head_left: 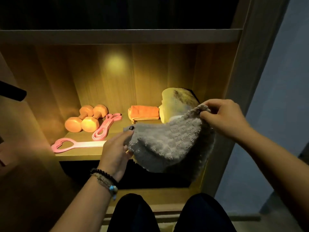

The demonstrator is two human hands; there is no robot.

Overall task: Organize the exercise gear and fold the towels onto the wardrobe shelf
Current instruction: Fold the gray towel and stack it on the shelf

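Knees (pixel 133 213) in dark trousers, lowest in view. Wardrobe shelf (pixel 80 152) — lit, wooden. Grey towel (pixel 165 141), unfolded, hanging before the shelf's front edge between both hands: left hand (pixel 115 151) fingers (pixel 128 133) pinch its left corner, right hand (pixel 222 118) fingers pinch its right corner. Pale towel (pixel 177 102) heaped just behind the right fingers; folded orange towel (pixel 143 113) beside it. Two dumbbells (pixel 87 118), pink resistance band (pixel 105 128) and pink strap (pixel 75 144) left of the left fingers. Beaded bracelets (pixel 103 178) on left wrist.
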